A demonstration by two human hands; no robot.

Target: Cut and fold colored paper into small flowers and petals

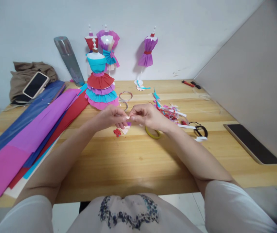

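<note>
Back wall: it was pale, bluish white and plain (189, 26), with a few small dark marks (177, 72) low on the right.
Side partition: a smooth grey surface (245, 74) rose along the right, meeting the wall at a straight seam.
Worktop: light, varnished wood (104, 168) showed side-to-side grain and a small knot (140, 158).
Floor: pale tiles (182, 207) with a thin joint showed below the front edge.
Light: it was soft, leaving a blurred shadow (138, 55) on the wall.

Tabletop (138, 168): wood, smooth, light sheen.
Sheets at 8 o'clock (31, 142): crinkled paper, matt.
Bottle at 11 o'clock (70, 61): translucent body, glossy.
Phone at 4 o'clock (253, 144): smooth dark face.
Bundle at 10 o'clock (22, 76): cloth, matt, creased.
</note>
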